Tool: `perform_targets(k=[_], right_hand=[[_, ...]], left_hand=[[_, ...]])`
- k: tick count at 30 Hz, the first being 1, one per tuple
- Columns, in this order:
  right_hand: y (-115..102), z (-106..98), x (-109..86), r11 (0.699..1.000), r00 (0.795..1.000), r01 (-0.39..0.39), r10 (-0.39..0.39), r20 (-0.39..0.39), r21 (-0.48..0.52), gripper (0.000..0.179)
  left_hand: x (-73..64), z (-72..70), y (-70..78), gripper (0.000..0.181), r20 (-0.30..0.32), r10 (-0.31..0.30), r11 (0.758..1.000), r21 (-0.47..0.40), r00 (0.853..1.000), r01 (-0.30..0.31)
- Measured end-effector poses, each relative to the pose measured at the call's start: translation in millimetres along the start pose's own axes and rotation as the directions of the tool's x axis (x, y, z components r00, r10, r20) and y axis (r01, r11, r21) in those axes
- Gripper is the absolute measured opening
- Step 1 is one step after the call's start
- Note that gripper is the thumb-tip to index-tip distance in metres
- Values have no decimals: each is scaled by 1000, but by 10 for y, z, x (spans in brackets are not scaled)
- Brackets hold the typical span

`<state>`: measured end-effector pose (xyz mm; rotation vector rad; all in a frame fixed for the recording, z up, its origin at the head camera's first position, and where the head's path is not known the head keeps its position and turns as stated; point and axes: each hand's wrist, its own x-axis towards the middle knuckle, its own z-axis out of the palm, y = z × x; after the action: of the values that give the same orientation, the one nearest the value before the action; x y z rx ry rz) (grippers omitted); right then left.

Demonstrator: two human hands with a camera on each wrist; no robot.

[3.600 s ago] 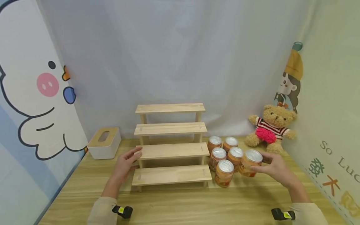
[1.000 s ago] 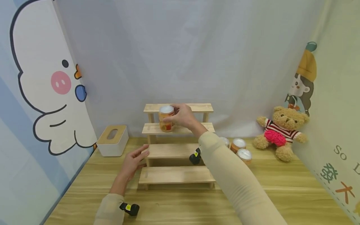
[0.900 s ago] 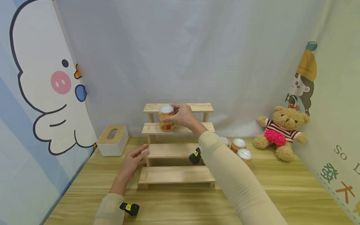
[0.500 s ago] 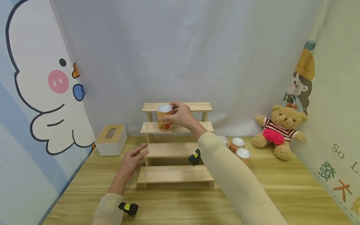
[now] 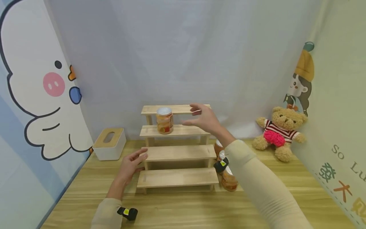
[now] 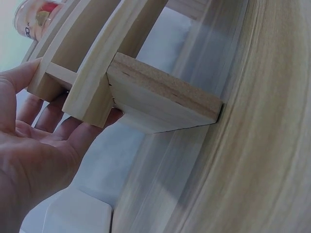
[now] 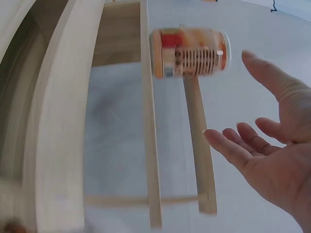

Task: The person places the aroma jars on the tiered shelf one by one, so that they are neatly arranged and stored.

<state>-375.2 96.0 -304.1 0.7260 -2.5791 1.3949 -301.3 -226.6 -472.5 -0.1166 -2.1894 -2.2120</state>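
Orange and silver-lidded, the can is now standing upright by itself on the second-highest shelf of the wooden rack, toward its left end. Half a second ago the right hand was gripping it there; now that hand is hanging just to the can's right, holding nothing. I am judging this placement to be finished, while more cans are sitting on the surface beside the rack's right end, partly hidden by the right arm. That arm is reaching forward over the rack's right side, its thumb and fingers spreading apart and the palm turning toward the can. The left hand is bracing the rack's left side, thumb and fingers curling round the ends of the lower two tiers, so the two hands are staying well apart.
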Motion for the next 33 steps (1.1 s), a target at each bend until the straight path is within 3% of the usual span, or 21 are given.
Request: perform_targets(k=[8,17,25,33], right_hand=[[453,-521,-435,998,997,-50,52,-52,36,84],[858,-888,-934,991,991,-118,114,-66,-61,79],[1238,-1004,-1294,978,979,-199,195,-66,-60,81],[1525,-917,-1505,965,967,-248,243,-72,-81,81]], left_hand=[[13,-39,3,53,-1,11,1000,6,1000,-11],[14,-24,-4,54,34,10,1000,16,999,-10],[9,6,-18,53,32,17,1000,17,999,-18],[37,-12,-44,52,23,18,1000,18,1000,-18]])
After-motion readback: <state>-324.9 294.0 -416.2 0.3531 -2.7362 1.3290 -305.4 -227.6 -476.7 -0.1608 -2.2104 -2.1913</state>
